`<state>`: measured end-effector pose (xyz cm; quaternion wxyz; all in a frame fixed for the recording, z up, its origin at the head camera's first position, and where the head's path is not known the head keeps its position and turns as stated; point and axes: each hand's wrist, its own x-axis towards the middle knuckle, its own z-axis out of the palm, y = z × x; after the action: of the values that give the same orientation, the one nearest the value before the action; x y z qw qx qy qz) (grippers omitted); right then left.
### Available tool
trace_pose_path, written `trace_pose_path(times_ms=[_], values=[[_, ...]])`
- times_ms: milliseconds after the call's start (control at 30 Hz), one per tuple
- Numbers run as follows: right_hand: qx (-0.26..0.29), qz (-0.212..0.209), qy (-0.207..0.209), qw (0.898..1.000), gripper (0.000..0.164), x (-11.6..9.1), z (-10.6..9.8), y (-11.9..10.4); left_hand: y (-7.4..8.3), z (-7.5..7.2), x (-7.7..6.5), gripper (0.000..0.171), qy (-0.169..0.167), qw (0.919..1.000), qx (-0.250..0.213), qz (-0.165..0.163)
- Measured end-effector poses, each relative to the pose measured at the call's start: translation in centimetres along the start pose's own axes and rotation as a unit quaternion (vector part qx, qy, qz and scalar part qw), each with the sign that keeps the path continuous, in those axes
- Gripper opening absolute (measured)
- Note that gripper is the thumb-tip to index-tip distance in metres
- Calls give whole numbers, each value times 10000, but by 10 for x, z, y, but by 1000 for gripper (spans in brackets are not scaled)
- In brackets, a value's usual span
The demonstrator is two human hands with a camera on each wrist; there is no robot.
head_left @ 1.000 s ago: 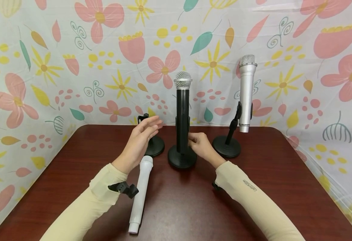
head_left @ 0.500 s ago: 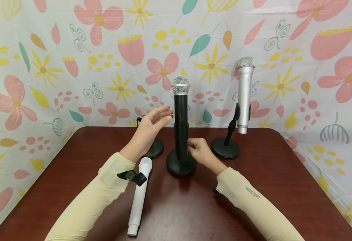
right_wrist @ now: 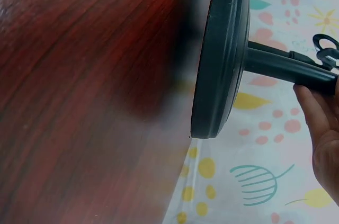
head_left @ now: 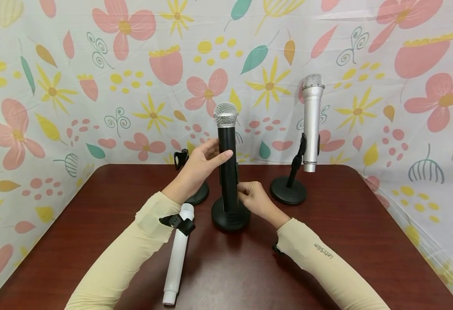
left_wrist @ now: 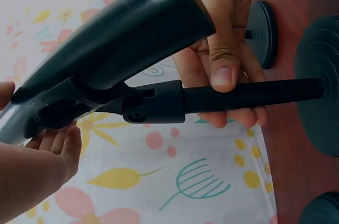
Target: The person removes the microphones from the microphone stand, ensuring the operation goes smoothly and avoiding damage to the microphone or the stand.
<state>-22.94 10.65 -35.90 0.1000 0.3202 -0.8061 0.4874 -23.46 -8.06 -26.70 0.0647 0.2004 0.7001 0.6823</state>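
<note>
In the head view, the left hand (head_left: 199,168) holds the black microphone (head_left: 228,176) at the middle of its body: the thumb lies across the front, the other fingers go behind. The right hand (head_left: 255,199) pinches lower, at the desk stand; its round base (head_left: 231,221) is below these fingers. I cannot tell if it rests fully on the tabletop (head_left: 249,271). Below the left fingers lies the white microphone (head_left: 176,260); a second stand (head_left: 198,196) is just behind this hand. To the right of the right fingers, the silver microphone (head_left: 311,125) is carried by a third stand (head_left: 288,190).

In the left wrist view, the clip (left_wrist: 63,99) near the left fingers cradles the black microphone. The right thumb and fingers pinch the stem (left_wrist: 254,95) below the joint, probably for keeping the stand steady.

In the right wrist view, the right fingers are at the stem, and the base is wide, which should balance the tall load.
</note>
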Motion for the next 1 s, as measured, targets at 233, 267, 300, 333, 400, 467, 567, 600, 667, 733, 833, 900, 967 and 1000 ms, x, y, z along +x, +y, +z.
trace_pose_path(times_ms=[233,267,300,333,400,467,567,600,667,733,833,900,967,1000], values=[[60,-52,0,10000,20,-2,1,0,-1,0,1,48,-45,9999,32,93],[57,-67,8,10000,20,-2,1,0,0,0,1,48,-36,9999,30,118],[33,-73,22,10000,20,-2,1,0,1,0,1,47,-25,9999,23,143],[18,-78,30,10000,20,-2,1,-1,1,0,0,47,-14,9999,17,168],[-27,-104,46,9999,20,-2,0,-1,3,0,0,46,13,9998,-13,195],[-61,-126,44,9999,20,-1,0,-2,6,-1,0,46,44,9998,-73,203],[-103,-158,48,9998,20,0,-1,-5,9,-3,0,47,99,9996,-179,194],[-100,-159,50,9998,20,0,-2,-6,10,-3,0,47,108,9995,-210,192],[-101,-164,65,9998,20,1,-2,-7,11,-5,0,47,103,9994,-247,197],[-81,-179,78,9998,20,2,-2,-8,13,-6,0,46,81,9993,-267,234],[-103,-218,114,9996,20,3,-3,-10,15,-6,1,45,91,9991,-298,304],[-146,-235,150,9995,19,4,-3,-11,16,-5,1,44,135,9988,-309,346],[-189,-246,198,9993,19,4,-4,-11,17,-4,1,44,183,9986,-309,382],[-229,-251,223,9992,19,5,-5,-12,17,-3,1,44,190,9986,-303,402]])
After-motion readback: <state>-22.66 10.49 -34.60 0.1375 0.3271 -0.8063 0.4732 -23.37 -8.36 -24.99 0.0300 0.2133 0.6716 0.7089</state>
